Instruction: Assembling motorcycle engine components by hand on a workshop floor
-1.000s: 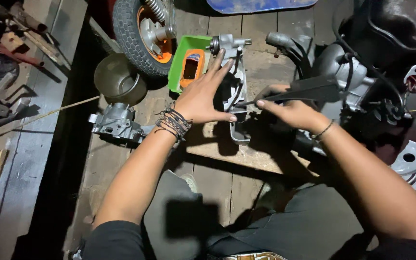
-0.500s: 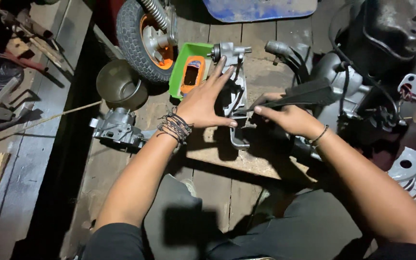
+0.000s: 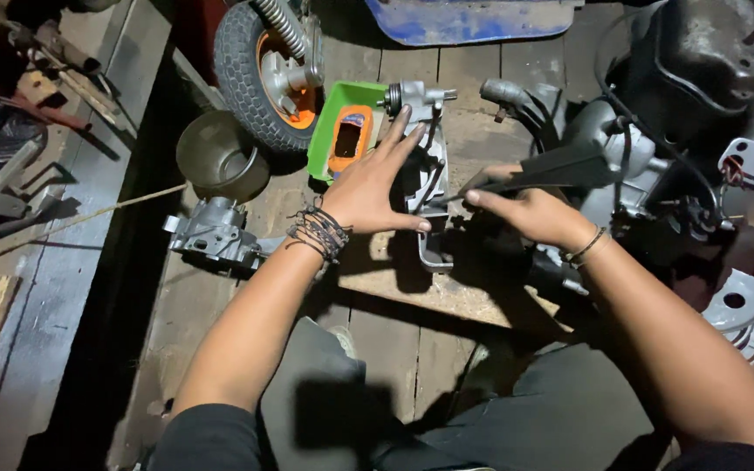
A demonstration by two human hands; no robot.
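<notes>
A grey metal casting (image 3: 425,187) is pinned to the wooden board (image 3: 447,292) by the left hand (image 3: 373,187), fingers spread flat. Just right of the casting, a dark tool (image 3: 560,166) is gripped by the right hand (image 3: 525,214), fingers curled.

small wheel (image 3: 263,74) with orange hub top left, green tray (image 3: 329,131) beside it, dark metal bowl (image 3: 218,157) and grey engine casting (image 3: 211,234) on plank floor (image 3: 394,349).

Two hands (image 3: 373,187), one wheel (image 3: 263,70), one bowl (image 3: 220,157), perhaps two metal housings (image 3: 211,234).
</notes>
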